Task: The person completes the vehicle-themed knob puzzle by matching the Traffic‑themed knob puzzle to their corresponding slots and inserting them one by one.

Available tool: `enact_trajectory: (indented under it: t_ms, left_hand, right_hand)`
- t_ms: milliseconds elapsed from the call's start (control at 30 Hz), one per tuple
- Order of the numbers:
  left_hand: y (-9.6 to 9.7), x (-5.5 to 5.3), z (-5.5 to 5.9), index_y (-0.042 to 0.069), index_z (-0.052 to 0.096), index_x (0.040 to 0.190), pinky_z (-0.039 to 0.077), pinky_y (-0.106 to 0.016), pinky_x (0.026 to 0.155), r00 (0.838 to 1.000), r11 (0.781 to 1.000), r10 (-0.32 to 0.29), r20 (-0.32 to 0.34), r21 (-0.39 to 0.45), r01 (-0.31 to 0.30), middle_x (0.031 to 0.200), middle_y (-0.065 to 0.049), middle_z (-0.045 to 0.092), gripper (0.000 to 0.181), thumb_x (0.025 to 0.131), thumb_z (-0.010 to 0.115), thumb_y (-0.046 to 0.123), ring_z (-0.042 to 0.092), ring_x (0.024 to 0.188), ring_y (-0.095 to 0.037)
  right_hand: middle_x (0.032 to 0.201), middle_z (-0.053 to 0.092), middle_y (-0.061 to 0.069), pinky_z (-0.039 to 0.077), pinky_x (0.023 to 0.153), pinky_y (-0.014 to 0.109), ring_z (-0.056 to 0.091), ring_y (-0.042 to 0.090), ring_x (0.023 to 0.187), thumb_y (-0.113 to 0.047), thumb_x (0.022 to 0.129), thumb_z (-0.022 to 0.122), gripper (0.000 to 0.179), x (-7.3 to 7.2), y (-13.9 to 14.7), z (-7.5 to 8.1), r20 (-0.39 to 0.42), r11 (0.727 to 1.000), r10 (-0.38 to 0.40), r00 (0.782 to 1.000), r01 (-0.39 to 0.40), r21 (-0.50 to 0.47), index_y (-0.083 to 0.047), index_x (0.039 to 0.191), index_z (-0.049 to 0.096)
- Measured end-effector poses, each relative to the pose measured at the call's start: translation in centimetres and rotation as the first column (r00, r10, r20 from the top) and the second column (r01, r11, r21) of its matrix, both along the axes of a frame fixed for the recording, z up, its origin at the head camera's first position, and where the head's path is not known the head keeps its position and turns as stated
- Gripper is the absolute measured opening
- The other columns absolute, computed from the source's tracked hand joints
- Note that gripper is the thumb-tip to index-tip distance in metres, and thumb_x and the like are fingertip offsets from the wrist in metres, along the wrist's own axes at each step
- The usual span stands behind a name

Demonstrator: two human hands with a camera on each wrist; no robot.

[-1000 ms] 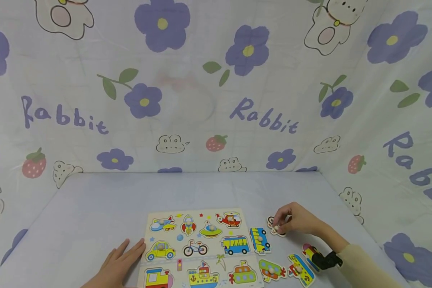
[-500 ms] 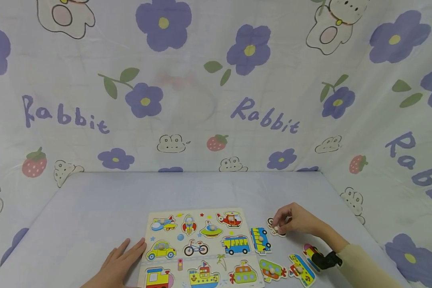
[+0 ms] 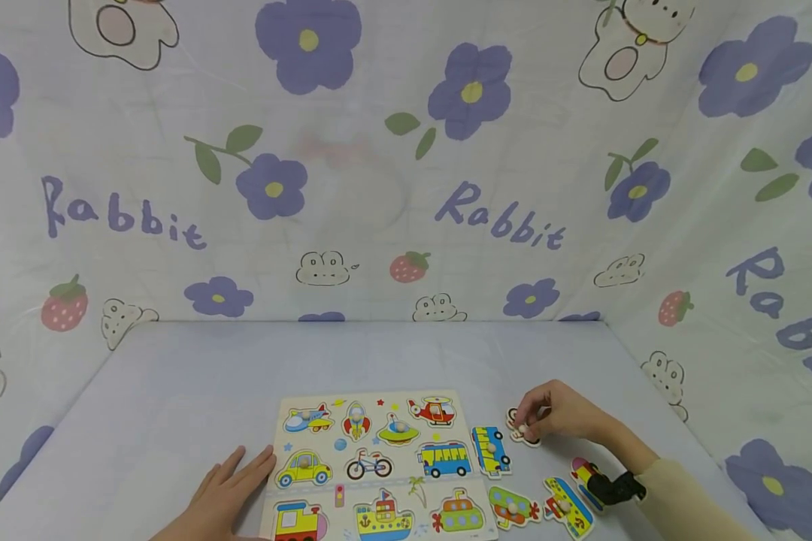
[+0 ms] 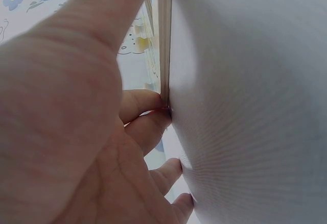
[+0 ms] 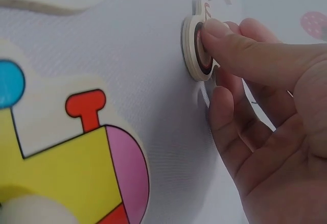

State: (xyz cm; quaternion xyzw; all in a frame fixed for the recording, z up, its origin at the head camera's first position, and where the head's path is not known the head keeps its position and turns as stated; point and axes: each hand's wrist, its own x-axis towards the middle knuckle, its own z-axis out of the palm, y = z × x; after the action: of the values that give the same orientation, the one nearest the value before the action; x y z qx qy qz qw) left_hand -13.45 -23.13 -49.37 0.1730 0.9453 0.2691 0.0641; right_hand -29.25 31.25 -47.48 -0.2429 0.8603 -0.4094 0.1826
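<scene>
A wooden puzzle board (image 3: 338, 522) with vehicle pictures lies on the table. My left hand (image 3: 223, 492) rests at its left side, fingers spread; in the left wrist view fingertips touch the board's edge (image 4: 164, 40). To the right of the board, my right hand (image 3: 560, 413) pinches a bicycle puzzle piece (image 3: 512, 415) between thumb and fingers. Up close in the right wrist view, the bicycle piece's wheel (image 5: 191, 55) shows by the thumb, and the fingers hide the rest. A bus piece (image 3: 490, 449) lies between that hand and the board.
Nearer me lie a green submarine piece (image 3: 512, 508), a ship piece (image 3: 568, 508) and a train piece (image 3: 584, 475), partly covered by the black wrist camera (image 3: 619, 488). Several knobbed pieces, such as the car (image 3: 291, 475), sit in the board. Patterned cloth walls (image 3: 352, 225) stand behind and beside the table.
</scene>
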Motion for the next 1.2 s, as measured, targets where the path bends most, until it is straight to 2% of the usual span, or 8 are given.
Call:
enact_trajectory:
  t_ms: [233,467,533,733,867,1000,1200]
  left_hand:
    - [-0.1,-0.1,0.0,0.003,0.04,0.149,0.016,-0.075,0.104,1.0,1.0,-0.003,0.002,-0.018,0.003,0.153,-0.012,0.038,0.12,0.061,0.075,0.077,0.018,0.139,-0.052]
    - [0.1,-0.1,0.0,0.004,0.039,0.15,0.012,-0.074,0.106,0.999,1.0,0.017,0.041,-0.008,-0.016,0.154,-0.011,0.037,0.122,0.059,0.077,0.076,0.015,0.14,-0.051]
    - [0.1,-0.1,0.0,0.004,0.039,0.15,0.012,-0.074,0.106,0.999,1.0,0.019,0.045,-0.012,-0.018,0.155,-0.011,0.036,0.121,0.061,0.076,0.076,0.015,0.141,-0.051]
    - [-0.1,-0.1,0.0,0.001,0.039,0.149,0.014,-0.076,0.104,1.0,1.0,-0.003,0.004,-0.003,0.003,0.154,-0.015,0.036,0.115,0.065,0.077,0.07,0.016,0.139,-0.054]
    - [-0.1,-0.1,-0.2,0.0,0.04,0.148,0.017,-0.076,0.103,1.0,1.0,-0.01,-0.021,-0.013,0.01,0.153,-0.015,0.038,0.114,0.066,0.077,0.069,0.019,0.138,-0.055]
    - [0.0,-0.1,-0.3,0.0,0.04,0.148,0.016,-0.076,0.103,1.0,1.0,-0.007,-0.013,-0.017,0.007,0.153,-0.015,0.038,0.113,0.066,0.077,0.069,0.019,0.138,-0.055]
    - [-0.1,-0.1,-0.3,-0.001,0.04,0.148,0.019,-0.077,0.101,0.998,0.999,-0.029,-0.048,-0.046,0.027,0.152,-0.017,0.038,0.113,0.067,0.077,0.069,0.02,0.136,-0.056]
  right_hand:
    - [0.081,0.068,0.006,0.054,0.062,0.031,0.06,0.022,0.071,-0.007,0.075,0.085,0.017,0.2,0.1,0.5,-0.03,1.0,-0.026,0.999,0.026,-0.001,-0.011,0.089,0.076]
    - [0.085,0.069,0.008,0.053,0.06,0.029,0.06,0.023,0.072,-0.01,0.074,0.086,0.019,0.5,-0.3,0.7,-0.067,0.996,-0.069,0.995,0.065,-0.06,-0.009,0.089,0.075]
    - [0.087,0.069,0.007,0.051,0.058,0.027,0.059,0.022,0.071,-0.012,0.074,0.087,0.018,0.7,-0.7,0.5,-0.089,0.993,-0.098,0.991,0.091,-0.073,-0.01,0.087,0.075]
    - [0.085,0.071,0.002,0.047,0.055,0.025,0.057,0.021,0.069,-0.019,0.075,0.087,0.017,1.3,-2.5,-0.3,-0.141,0.973,-0.219,0.965,0.205,-0.105,-0.015,0.087,0.076]
    - [0.079,0.069,0.002,0.047,0.054,0.025,0.057,0.022,0.07,-0.019,0.073,0.089,0.018,1.9,-4.1,-0.5,-0.126,0.948,-0.308,0.943,0.293,-0.126,-0.016,0.086,0.077]
    - [0.077,0.068,0.004,0.045,0.052,0.025,0.056,0.022,0.07,-0.017,0.07,0.091,0.021,2.7,-5.8,-0.3,-0.086,0.913,-0.395,0.915,0.38,-0.15,-0.015,0.085,0.077]
    - [0.076,0.068,0.009,0.045,0.051,0.026,0.055,0.024,0.067,-0.011,0.068,0.091,0.022,3.9,-8.3,0.2,-0.013,0.834,-0.51,0.86,0.491,-0.251,-0.008,0.085,0.077]
